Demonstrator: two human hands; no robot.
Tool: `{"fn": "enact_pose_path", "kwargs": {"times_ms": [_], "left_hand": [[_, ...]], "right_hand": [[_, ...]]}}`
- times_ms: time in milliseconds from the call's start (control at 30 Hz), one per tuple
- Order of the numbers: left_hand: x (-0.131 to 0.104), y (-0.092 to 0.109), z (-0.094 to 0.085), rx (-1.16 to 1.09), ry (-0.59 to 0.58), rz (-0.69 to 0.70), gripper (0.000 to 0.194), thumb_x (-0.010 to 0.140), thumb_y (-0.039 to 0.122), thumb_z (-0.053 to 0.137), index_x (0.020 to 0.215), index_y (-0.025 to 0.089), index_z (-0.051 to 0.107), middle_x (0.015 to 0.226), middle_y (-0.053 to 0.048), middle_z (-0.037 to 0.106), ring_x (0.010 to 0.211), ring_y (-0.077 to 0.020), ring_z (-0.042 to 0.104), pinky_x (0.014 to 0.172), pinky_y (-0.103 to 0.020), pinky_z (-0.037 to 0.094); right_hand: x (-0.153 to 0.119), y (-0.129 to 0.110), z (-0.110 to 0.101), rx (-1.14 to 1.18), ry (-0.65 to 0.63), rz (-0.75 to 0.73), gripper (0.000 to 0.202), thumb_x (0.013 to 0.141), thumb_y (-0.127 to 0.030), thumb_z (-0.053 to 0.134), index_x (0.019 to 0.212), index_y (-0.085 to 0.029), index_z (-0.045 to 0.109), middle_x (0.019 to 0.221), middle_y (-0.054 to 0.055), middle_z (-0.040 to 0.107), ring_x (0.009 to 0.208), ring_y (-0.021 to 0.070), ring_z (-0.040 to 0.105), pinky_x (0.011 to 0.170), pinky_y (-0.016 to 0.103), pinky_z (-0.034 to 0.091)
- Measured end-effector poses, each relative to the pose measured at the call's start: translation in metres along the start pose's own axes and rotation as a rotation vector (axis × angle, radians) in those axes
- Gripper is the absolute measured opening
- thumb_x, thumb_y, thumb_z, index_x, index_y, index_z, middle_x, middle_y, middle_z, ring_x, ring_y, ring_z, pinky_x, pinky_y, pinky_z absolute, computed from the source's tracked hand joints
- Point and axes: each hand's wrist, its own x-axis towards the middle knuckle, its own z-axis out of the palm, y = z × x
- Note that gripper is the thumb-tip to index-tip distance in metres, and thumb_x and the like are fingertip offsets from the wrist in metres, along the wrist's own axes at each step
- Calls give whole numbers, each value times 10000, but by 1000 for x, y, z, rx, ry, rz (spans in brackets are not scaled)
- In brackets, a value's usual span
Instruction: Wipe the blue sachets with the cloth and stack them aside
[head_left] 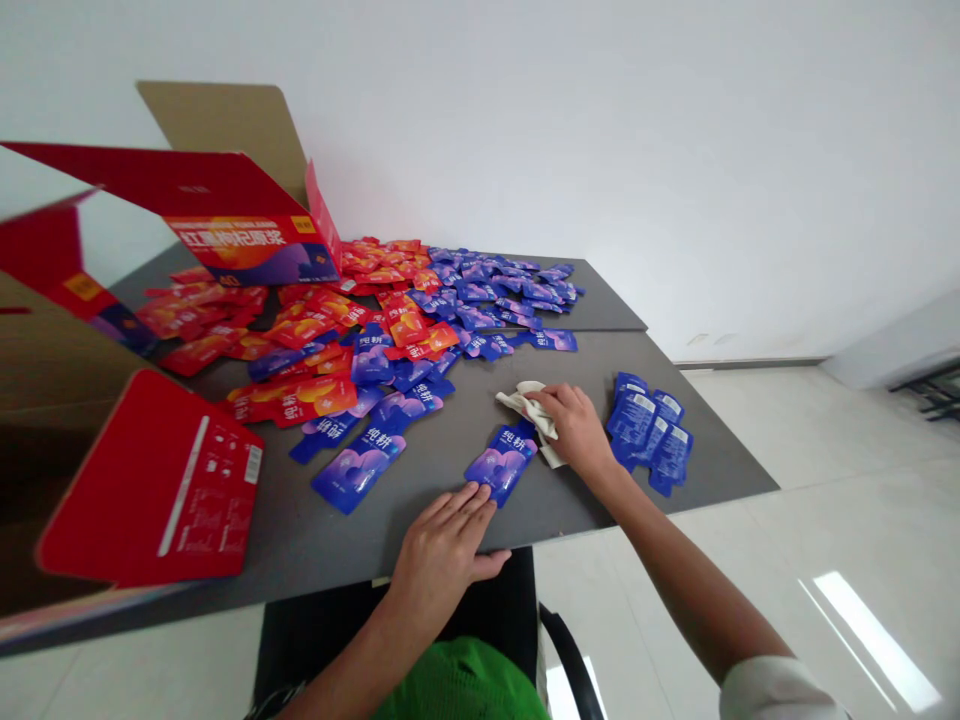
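Observation:
A blue and purple pouch lies flat near the front edge of the grey table. The outstretched fingers of my left hand rest on its lower end, thumb apart. My right hand is closed on a crumpled white cloth at the pouch's narrow top end. Part of that end is hidden under the cloth. To the right of my right hand sits a small group of blue pouches, turned to their printed text side. Another blue pouch lies left of the one under my left hand.
Red pouches and blue pouches are heaped across the back and left of the table. An open red carton stands behind them. Another open carton fills the left front. The table's right edge drops to a tiled floor.

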Motion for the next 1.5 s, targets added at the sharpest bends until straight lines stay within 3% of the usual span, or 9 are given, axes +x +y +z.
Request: {"fn": "enact_pose_path", "kwargs": {"times_ms": [133, 267, 533, 667, 800, 1033, 1167, 1333, 1500], "left_hand": [[0, 1, 0, -2, 15, 6, 412, 820, 302, 833, 1181, 147, 710, 1252, -114, 762, 1142, -298, 733, 978, -425, 599], [3, 3, -2, -14, -27, -47, 349, 779, 287, 869, 1069, 149, 733, 1094, -101, 804, 1050, -298, 757, 993, -435, 594], [1, 1, -1, 6, 14, 2, 384, 843, 296, 808, 1187, 161, 706, 1261, -111, 758, 1147, -301, 733, 980, -422, 599], [2, 2, -2, 2, 14, 7, 402, 827, 289, 820, 1190, 165, 703, 1254, -110, 761, 1134, -302, 737, 974, -429, 607], [4, 4, -4, -14, -39, -50, 314, 795, 278, 853, 1065, 175, 729, 1103, -98, 803, 1055, -302, 758, 995, -439, 600], [0, 1, 0, 7, -17, -1, 381, 858, 302, 792, 1205, 170, 706, 1273, -114, 753, 1159, -300, 729, 991, -433, 601], [0, 1, -2, -2, -26, -9, 389, 861, 285, 784, 1230, 195, 702, 1291, -110, 745, 1165, -302, 726, 1002, -428, 595], [4, 5, -5, -32, -59, -70, 296, 822, 266, 825, 1090, 190, 725, 1131, -103, 795, 1092, -304, 748, 1015, -442, 590], [2, 2, -2, 0, -29, -6, 402, 837, 290, 819, 1198, 162, 699, 1279, -116, 749, 1161, -305, 727, 990, -430, 602]], "right_hand": [[-12, -36, -11, 108, 77, -29, 457, 965, -173, 624, 1412, -266, 607, 1236, 115, 623, 1116, 299, 567, 963, 437, 477], [-32, -82, 5, 194, -98, -231, 372, 977, -174, 634, 1340, -255, 650, 1208, 93, 659, 1062, 264, 589, 916, 399, 487], [-2, -2, -1, 15, -6, -16, 446, 889, -98, 667, 1323, -201, 675, 1180, 133, 649, 1030, 296, 584, 921, 437, 493], [-13, -40, -12, 130, 60, -52, 454, 969, -200, 634, 1417, -267, 603, 1252, 121, 625, 1112, 300, 576, 963, 445, 484], [-33, -81, 6, 210, -119, -243, 366, 993, -196, 617, 1352, -261, 644, 1218, 93, 659, 1074, 262, 593, 915, 397, 488], [1, -8, 0, 24, -35, -46, 471, 893, -90, 649, 1345, -220, 665, 1175, 121, 649, 1022, 288, 575, 912, 424, 485], [-3, -30, -19, 100, 47, -86, 487, 936, -138, 632, 1407, -262, 618, 1231, 115, 626, 1100, 295, 568, 956, 435, 483], [-31, -82, 3, 209, -115, -262, 318, 1008, -204, 587, 1308, -262, 674, 1166, 88, 668, 1017, 253, 587, 883, 386, 499], [-15, -27, 16, 111, -81, -101, 414, 938, -137, 640, 1343, -217, 659, 1186, 116, 647, 1043, 276, 576, 925, 413, 498]]}}
